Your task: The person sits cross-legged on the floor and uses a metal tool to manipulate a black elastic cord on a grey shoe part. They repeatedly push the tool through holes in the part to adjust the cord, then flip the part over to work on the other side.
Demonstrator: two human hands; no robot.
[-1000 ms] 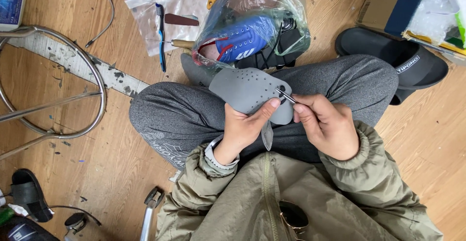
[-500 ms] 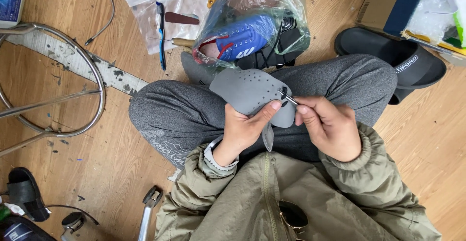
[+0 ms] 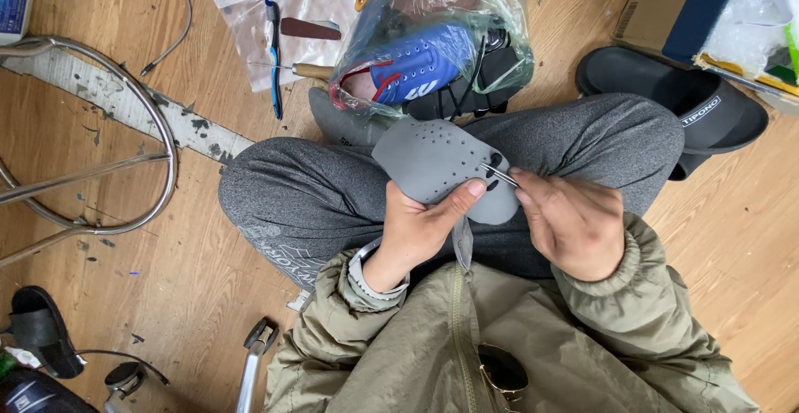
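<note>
A grey perforated shoe insole (image 3: 433, 161) is held over my crossed legs in grey trousers. My left hand (image 3: 424, 226) grips it from below, thumb pressed on its top near the heel end. My right hand (image 3: 573, 221) pinches a thin metal tool like tweezers (image 3: 499, 175), its tip resting on the insole by a small hole. Beyond my knees lies a clear plastic bag (image 3: 433, 38) holding a blue shoe (image 3: 420, 67) and something black.
A black slide sandal (image 3: 678, 101) and a cardboard box (image 3: 666, 5) sit at the right. A flat plastic bag with a blue toothbrush (image 3: 273, 47) lies ahead. A chrome stool base (image 3: 100, 171) stands left. Another black sandal (image 3: 42, 330) is at bottom left.
None of the hands or objects has visibly shifted; the tool tip stays on the insole.
</note>
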